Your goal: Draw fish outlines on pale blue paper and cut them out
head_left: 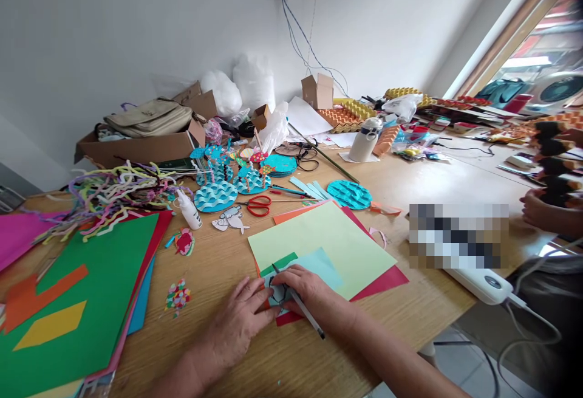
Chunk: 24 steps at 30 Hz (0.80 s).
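My right hand [306, 288] is closed around a pen [310, 318] with a clear barrel, which slants down to the right under the fingers. Its fingertips rest over a light blue paper [322, 264] bearing black outlines, partly hidden by both hands. My left hand [246, 313] lies with fingers stretched out, its tips pressing at the left edge of the same piece. A green paper strip [283, 262] shows just beyond the fingers. Beneath lie a large pale green sheet [328, 234] and a red sheet [382, 284].
Red-handled scissors [259, 205], a white glue bottle [188, 211] and fish cutouts [230, 220] lie ahead. Green card [104, 282] covers the left side, beside pipe cleaners [109, 194]. On the right are a white power device [473, 276] and another person's hand [544, 211].
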Tool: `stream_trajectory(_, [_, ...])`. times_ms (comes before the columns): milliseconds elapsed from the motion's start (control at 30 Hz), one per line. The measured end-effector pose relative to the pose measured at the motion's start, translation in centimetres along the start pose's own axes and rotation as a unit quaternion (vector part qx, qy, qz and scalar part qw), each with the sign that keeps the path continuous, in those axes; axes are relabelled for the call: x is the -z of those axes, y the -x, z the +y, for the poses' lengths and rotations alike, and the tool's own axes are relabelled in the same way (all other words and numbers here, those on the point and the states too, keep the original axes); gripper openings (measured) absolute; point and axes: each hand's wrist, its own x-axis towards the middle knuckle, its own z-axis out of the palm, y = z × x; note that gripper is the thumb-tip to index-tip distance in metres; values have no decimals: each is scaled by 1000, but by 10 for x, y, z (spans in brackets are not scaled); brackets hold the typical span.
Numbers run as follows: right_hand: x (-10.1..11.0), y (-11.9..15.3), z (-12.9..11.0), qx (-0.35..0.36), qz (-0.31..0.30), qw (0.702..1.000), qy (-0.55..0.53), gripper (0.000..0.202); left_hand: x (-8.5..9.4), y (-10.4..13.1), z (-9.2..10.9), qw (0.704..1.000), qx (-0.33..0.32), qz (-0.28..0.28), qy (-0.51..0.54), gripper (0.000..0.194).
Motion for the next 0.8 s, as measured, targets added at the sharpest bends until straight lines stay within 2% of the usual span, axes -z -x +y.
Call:
stream_trajectory(133, [5,3,-6,-12,24,999,-17,31,3,-1,1,1000,4,-10,6,36])
stream_trajectory(267, [16,7,-15,-75,137,985,-76,12,1,2,-1,1000,9,-9,13,37])
stream_trajectory(333, [19,7,-20,-111,156,973,-130,16,-3,3,-3,1000,7,-5,11,35])
stream_trajectory(500, [14,3,-23,-157,108,956,-224,8,-5,4,-7,1000,5,-8,25,41])
stream_trajectory(667, [8,-2,-20,-127,59,973,-184,7,1,2,-8,999,-2,-30,28,52])
stream_trajectory(800, [5,-7,-22,-121,27,979,-164,15,1,2,-8,999,-4,-30,28,54])
